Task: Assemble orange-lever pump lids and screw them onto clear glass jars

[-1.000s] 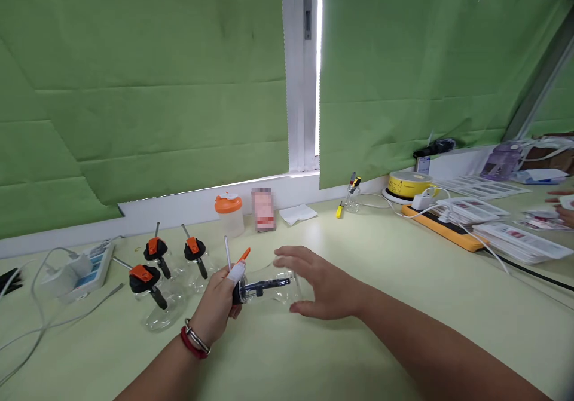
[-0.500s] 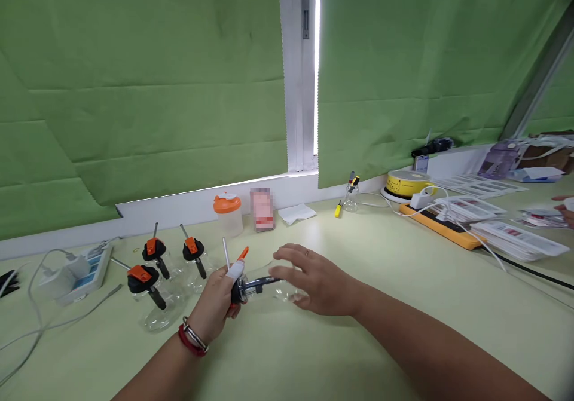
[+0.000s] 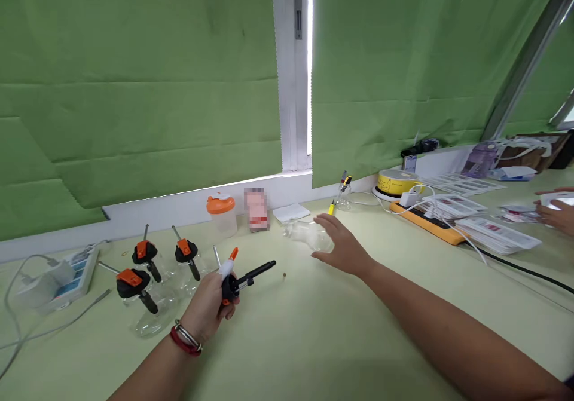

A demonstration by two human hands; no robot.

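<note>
My left hand is closed around a black bottle top with an orange lever, a thin metal spout and a long black tube pointing right. Past the end of that tube, a clear bottle lies on its side near the white paper. My right hand holds the bottle's right end, thumb and fingers on either side of it. A tiny brown bit is on the table below the bottle. Several clear bottles with similar black and orange tops stand to the left.
An orange-lidded cup, a blurred pink box and white paper line the wall. A small jar of tools, a yellow round container, an orange power strip and card stacks are rightward. Another person's hand shows far right.
The clear bottle has come off the black top and its tube. My right hand has moved right and away with the bottle, while my left hand keeps the top. The brown bit now shows.
</note>
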